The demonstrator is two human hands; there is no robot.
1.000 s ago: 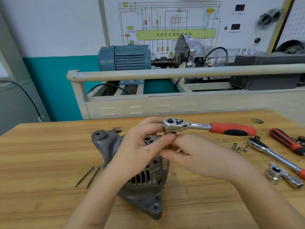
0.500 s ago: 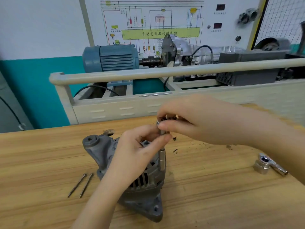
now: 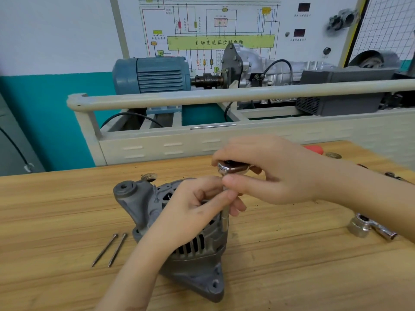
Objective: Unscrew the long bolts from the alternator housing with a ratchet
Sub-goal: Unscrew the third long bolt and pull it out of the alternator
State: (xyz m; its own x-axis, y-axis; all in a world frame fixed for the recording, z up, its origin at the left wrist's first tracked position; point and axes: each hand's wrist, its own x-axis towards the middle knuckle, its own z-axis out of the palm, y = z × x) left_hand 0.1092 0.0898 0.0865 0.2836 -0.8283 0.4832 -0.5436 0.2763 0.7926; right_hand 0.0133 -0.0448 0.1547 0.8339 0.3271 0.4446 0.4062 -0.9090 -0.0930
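Two freed long bolts [image 3: 110, 249] lay on the wooden bench [image 3: 56, 209] beside the alternator housing [image 3: 195, 265], a cast-metal body that looked heavy and rigid. The left hand [image 3: 190, 212] pinched the socket extension [image 3: 224, 217] upright; the right hand [image 3: 276, 173] curled round the ratchet [image 3: 233, 168] head, likely the steadiest hold.

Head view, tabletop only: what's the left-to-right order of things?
Two loose long bolts → alternator housing → ratchet head gripped by the right hand → spare ratchet.
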